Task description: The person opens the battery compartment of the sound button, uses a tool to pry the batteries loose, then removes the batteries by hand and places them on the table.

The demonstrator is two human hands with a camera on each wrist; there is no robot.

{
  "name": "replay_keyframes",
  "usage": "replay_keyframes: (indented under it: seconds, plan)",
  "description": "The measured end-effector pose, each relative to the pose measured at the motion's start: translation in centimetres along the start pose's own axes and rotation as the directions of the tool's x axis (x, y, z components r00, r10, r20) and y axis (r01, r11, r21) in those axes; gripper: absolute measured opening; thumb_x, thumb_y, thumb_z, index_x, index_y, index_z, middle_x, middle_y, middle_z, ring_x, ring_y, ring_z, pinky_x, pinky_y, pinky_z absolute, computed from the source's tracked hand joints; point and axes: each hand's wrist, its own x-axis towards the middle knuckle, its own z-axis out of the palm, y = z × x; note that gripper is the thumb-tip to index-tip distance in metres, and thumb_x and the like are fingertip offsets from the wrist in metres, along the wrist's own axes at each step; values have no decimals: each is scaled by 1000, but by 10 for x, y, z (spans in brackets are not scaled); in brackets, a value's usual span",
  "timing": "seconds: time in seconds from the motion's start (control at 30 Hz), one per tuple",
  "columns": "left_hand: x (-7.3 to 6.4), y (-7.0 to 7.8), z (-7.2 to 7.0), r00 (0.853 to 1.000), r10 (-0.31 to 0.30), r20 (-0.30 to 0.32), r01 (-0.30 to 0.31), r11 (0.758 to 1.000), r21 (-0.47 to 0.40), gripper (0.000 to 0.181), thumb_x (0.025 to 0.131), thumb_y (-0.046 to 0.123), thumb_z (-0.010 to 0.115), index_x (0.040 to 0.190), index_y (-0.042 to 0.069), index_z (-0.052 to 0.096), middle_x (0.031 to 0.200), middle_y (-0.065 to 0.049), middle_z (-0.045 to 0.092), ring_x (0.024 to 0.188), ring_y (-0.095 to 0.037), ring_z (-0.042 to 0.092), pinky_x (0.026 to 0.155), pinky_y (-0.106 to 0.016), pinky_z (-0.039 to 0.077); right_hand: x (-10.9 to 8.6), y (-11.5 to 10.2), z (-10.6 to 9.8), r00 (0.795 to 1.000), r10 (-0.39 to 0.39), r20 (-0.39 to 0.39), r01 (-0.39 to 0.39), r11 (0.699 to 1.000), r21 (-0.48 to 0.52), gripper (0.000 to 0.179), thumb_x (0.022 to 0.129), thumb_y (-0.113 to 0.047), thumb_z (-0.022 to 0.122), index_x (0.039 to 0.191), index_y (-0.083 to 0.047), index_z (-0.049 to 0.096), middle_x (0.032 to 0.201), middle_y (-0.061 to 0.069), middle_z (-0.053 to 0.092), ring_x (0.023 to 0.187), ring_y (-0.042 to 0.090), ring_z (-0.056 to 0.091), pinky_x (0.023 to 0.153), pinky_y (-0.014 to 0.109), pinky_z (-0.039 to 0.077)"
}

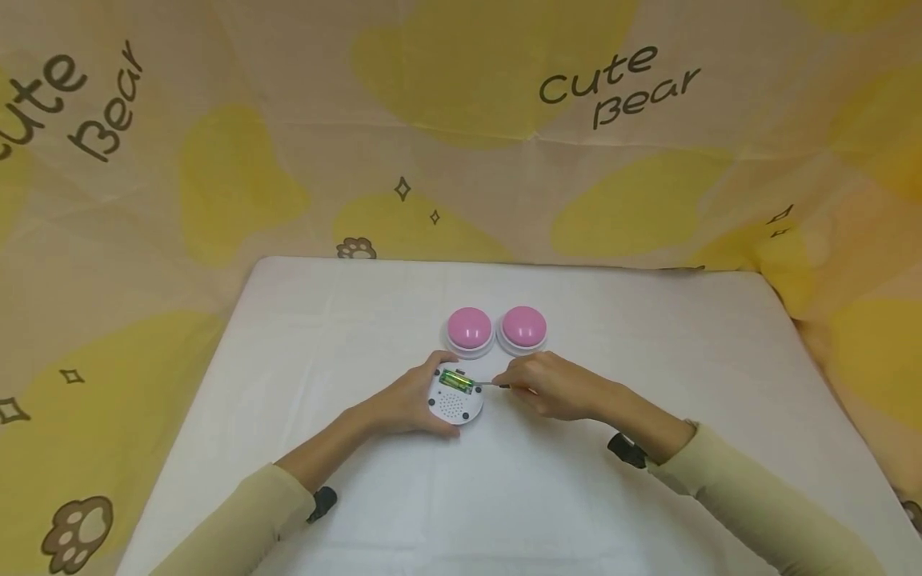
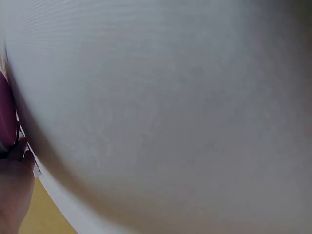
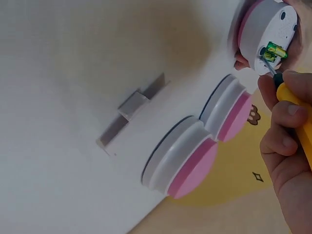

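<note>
Two sleeves (image 1: 238, 516) lead to the left hand (image 1: 406, 402), gripping an upturned button (image 1: 452, 406), and the right hand (image 1: 555, 386), holding a screwdriver (image 3: 303, 129) at its batteries (image 1: 457, 381), before "Cute Bear" cloth (image 1: 446, 88).

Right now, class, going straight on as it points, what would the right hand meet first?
Screwdriver leading, the right hand would probably meet the green batteries in the white device; they may already touch.
</note>
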Motion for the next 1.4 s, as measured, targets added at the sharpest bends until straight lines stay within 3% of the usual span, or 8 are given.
replay_keyframes:
  seconds: [0.27,0.63,1.4]
  plan:
    - [1,0,-1,1000,-2,7,2,1000,-4,107,65,33,93,148,18,27,124,-1,56,108,-16,55,97,-40,46,-6,11,12,996,-45,-75,48,998,35,31,89,5,67,119,-3,71,101,7,73,83,11,61,78,24,54]
    - [-1,-4,0,1000,4,8,-4,1000,-19,107,67,35,92,149,19,26,124,0,55,107,-15,55,95,-39,47,-11,27,26,975,-140,-171,151,987,54,32,87,7,68,119,-1,71,104,7,73,88,14,65,82,29,56]
    - [0,-4,-3,1000,19,20,-19,1000,-13,106,68,35,92,149,18,26,126,-1,54,109,-15,54,96,-39,46,-14,31,31,972,-137,-193,155,985,81,33,88,9,67,120,1,69,109,9,73,95,20,68,85,31,56]
